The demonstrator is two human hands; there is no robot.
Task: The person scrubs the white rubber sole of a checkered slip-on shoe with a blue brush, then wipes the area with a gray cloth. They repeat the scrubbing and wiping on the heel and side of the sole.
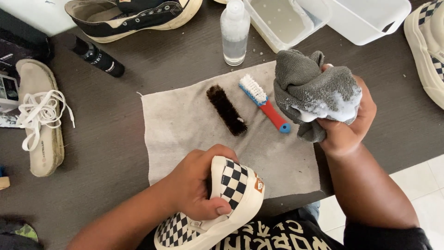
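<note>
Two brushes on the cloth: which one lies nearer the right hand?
The white-bristled brush with the red and blue handle; it lies beside the right hand, while the dark brown brush sits further left.

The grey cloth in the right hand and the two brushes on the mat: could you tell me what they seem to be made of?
Grey cloth: looks like looped microfibre or terry, foam-wet. Dark brush: dense, dark brown bristles, possibly horsehair. Small brush: glossy red and blue plastic handle, white bristles, probably nylon.

Two brushes (pixel 226 109) side by side on cloth (pixel 185 125), bottle (pixel 234 32) behind, insole (pixel 39 118) far left w/ laces (pixel 39 111) on it.
</note>
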